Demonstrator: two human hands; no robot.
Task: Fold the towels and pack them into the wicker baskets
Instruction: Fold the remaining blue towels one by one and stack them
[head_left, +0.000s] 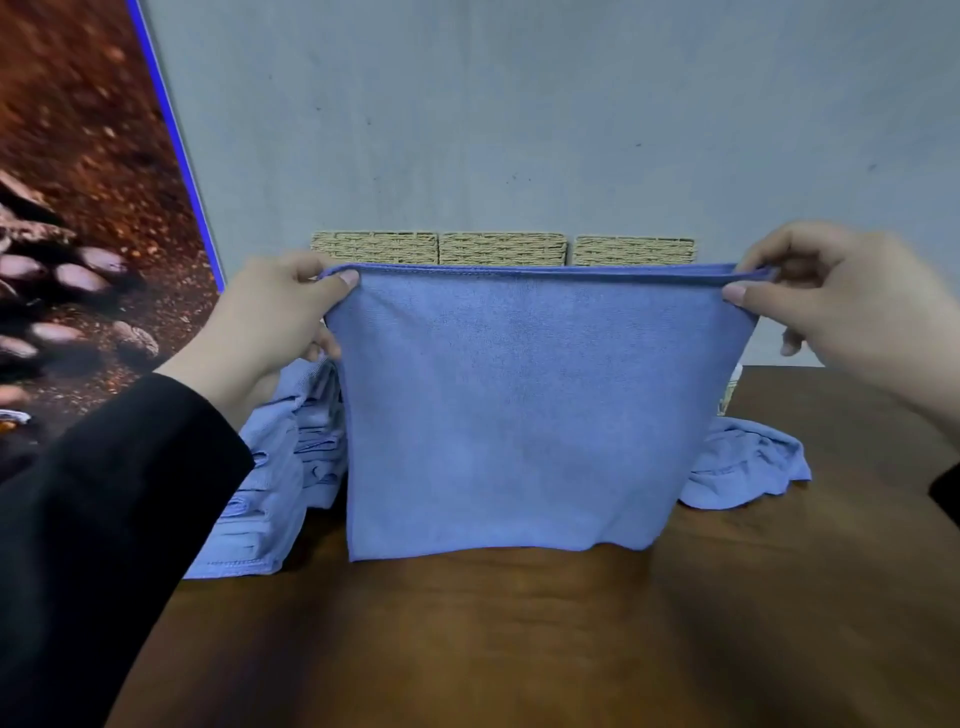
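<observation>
A blue towel (519, 405) hangs doubled over in front of me, its lower edge just above the brown table (519, 649). My left hand (275, 322) pinches its top left corner and my right hand (831, 301) pinches its top right corner, holding the top edge taut. Behind the towel, the tops of three wicker baskets (501, 248) show in a row against the wall; their lower parts are hidden. More blue towels lie crumpled on the table: a pile (280, 467) at the left and another (748, 462) at the right.
A grey wall (519, 130) rises right behind the baskets. A large poster (78, 208) with a blue edge leans at the left. The table's front half is bare wood.
</observation>
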